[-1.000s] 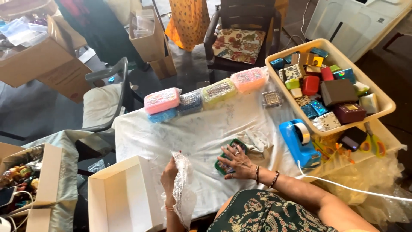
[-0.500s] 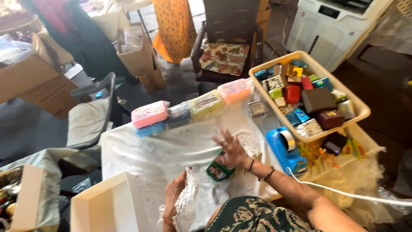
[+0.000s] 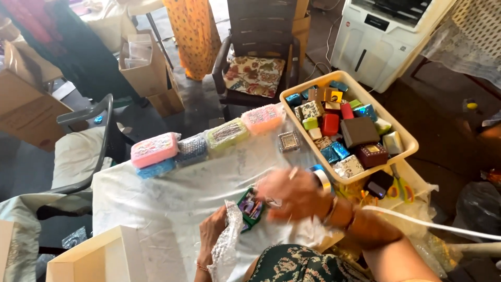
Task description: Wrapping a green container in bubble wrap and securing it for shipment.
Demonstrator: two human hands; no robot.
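A white-covered table (image 3: 156,193) seen from above. The left hand (image 3: 213,230) grips a sheet of bubble wrap (image 3: 225,250) at the near edge of the table. The right hand (image 3: 295,194), blurred by motion, hovers over the table with fingers partly spread; whether it grips anything cannot be told. Between the two hands, on the cloth, lies a small green box (image 3: 250,209) with a patterned lid, touching the bubble wrap and just beside the right hand. Along the far edge of the table stands a row of bubble-wrapped packets (image 3: 203,142) in pink, blue, green and orange. At right, a cream plastic tray (image 3: 412,146) holds assorted small decorative boxes.
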